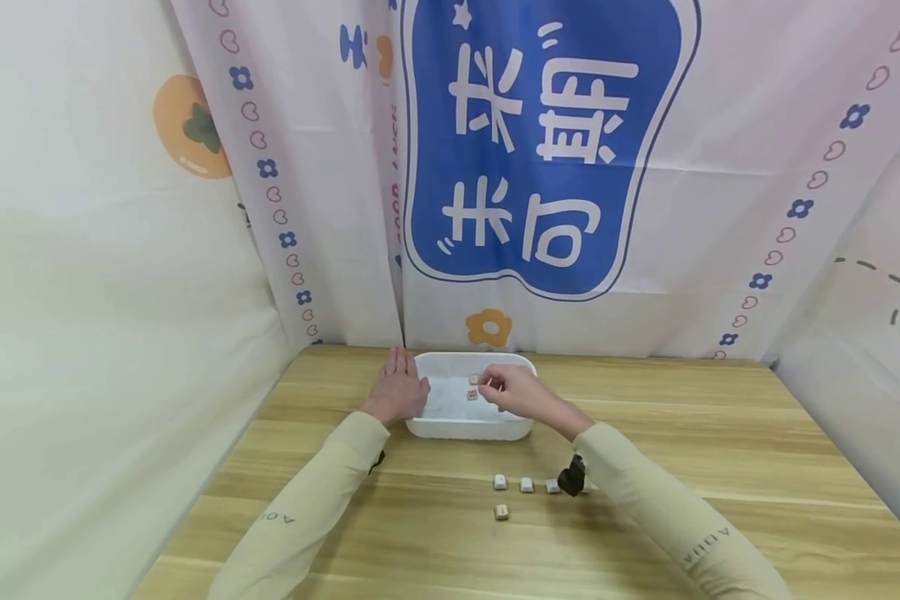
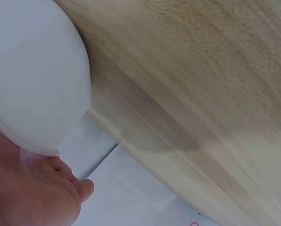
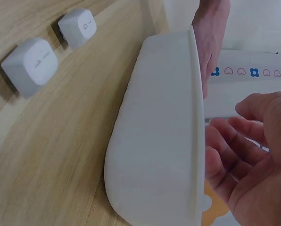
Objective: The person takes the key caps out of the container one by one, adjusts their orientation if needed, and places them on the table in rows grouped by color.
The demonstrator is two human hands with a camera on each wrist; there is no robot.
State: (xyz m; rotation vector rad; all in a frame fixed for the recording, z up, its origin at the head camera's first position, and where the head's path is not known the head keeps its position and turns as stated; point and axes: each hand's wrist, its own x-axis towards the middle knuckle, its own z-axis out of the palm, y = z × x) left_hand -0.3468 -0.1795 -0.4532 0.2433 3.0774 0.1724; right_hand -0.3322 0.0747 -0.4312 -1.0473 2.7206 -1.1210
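A white plastic tray (image 1: 468,430) stands near the table's back edge, with two small beige keycaps inside: one keycap (image 1: 473,379) lies behind the other keycap (image 1: 472,395). My left hand (image 1: 399,388) rests at the tray's left rim, fingers extended away from me. Over the right half of the tray is my right hand (image 1: 512,390), its fingertips close beside the keycaps. In the right wrist view the fingers of my right hand (image 3: 253,155) are loosely bent, with a small gap between thumb and index and nothing visible in it.
In front of the tray, several white keycaps (image 1: 527,484) form a row on the wooden table (image 1: 405,517); the right wrist camera (image 1: 572,477) partly covers the row's right end. A beige keycap (image 1: 502,512) sits nearer to me. A printed curtain (image 1: 345,275) hangs behind the table.
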